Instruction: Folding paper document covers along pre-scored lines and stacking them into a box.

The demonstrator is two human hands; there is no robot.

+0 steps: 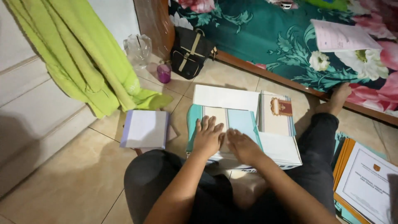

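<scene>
Pressing: both hands lie flat, fingers spread, on a teal folder (232,120) at the centre of the frame.
Left hand (207,137): open, palm down on the folder's pale sheet, gripping nothing.
Right hand (242,145): open, palm down just beside the left hand, thumbs nearly touching.
Folder: on top of a white box (282,153) on the tiled floor (74,178), directly under and ahead of the hands.
White sheet (226,97): beyond the fingertips, just above the folder.
Booklet (277,114): right of the folder, bearing a gold crest.
Paper stack (145,128): left of the hands, apart from them.
Upper left: green cloth (87,54) hanging.
Upper centre: black bag (190,52), purple cup (163,73).
Lower right: orange folder (342,161) with a document.
</scene>
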